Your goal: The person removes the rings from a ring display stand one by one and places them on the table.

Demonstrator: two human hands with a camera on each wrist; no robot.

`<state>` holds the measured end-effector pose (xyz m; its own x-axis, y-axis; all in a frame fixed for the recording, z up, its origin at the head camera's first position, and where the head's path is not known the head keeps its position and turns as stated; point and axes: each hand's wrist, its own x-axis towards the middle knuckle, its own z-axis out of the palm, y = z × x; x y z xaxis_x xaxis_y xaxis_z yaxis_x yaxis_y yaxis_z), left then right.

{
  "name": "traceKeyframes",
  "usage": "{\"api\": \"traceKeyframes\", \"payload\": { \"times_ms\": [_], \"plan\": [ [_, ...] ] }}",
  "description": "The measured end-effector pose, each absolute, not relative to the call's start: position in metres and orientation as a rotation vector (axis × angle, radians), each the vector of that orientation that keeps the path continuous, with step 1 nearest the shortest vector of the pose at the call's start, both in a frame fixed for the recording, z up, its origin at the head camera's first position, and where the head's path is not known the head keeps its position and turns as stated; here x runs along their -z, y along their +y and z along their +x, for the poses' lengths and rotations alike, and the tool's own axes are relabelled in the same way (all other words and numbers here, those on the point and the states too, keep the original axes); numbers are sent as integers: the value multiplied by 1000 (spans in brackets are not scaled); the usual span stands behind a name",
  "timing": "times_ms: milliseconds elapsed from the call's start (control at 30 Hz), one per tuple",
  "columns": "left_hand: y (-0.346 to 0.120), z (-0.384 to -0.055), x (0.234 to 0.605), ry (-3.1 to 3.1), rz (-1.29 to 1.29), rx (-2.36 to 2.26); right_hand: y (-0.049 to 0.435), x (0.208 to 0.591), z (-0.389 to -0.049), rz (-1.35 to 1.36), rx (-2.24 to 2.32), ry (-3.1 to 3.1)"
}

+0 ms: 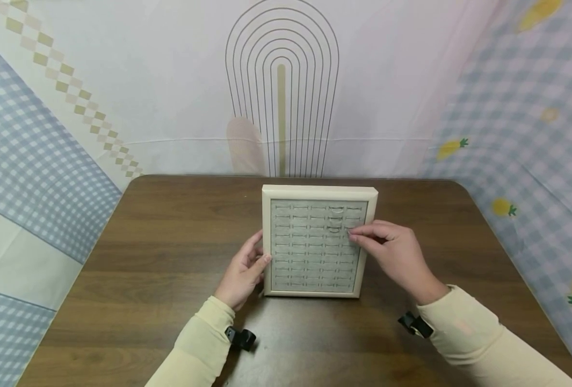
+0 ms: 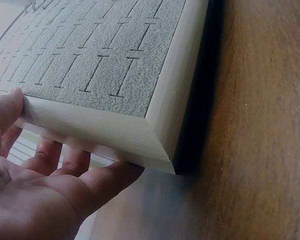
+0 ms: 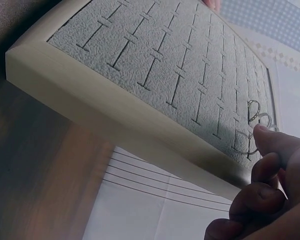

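A ring display board (image 1: 315,247), grey and slotted inside a cream frame, stands tilted back on the table. My left hand (image 1: 242,271) grips its left edge, thumb at the front and fingers behind, as the left wrist view shows. Thin rings (image 1: 334,219) sit in slots of one column near the upper right. Beside them my right hand (image 1: 396,250) pinches a slim silver ring (image 3: 244,142) between thumb and index finger, right at a slot in the rightmost column. The fingertips partly cover this ring.
The board stands on a brown wooden table (image 1: 169,242) with rounded far corners. Behind the table hangs a pale patterned cloth (image 1: 179,97), with blue checked cloth (image 1: 522,134) on the right. Black straps (image 1: 241,338) circle both cream sleeves.
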<state>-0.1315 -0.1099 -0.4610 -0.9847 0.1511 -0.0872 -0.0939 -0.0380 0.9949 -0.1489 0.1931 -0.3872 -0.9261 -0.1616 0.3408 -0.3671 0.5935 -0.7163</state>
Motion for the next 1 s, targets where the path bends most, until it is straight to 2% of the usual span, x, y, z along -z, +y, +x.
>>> {"api": "traceKeyframes", "payload": {
  "times_ms": [633,1000],
  "plan": [
    [-109,-132,461,2046,42,-2154,194,387,-142,451,-1209,-2619],
    [-110,-134,463,2006,49,-2167,199,387,-135,354,-1202,-2720]
  ]
}}
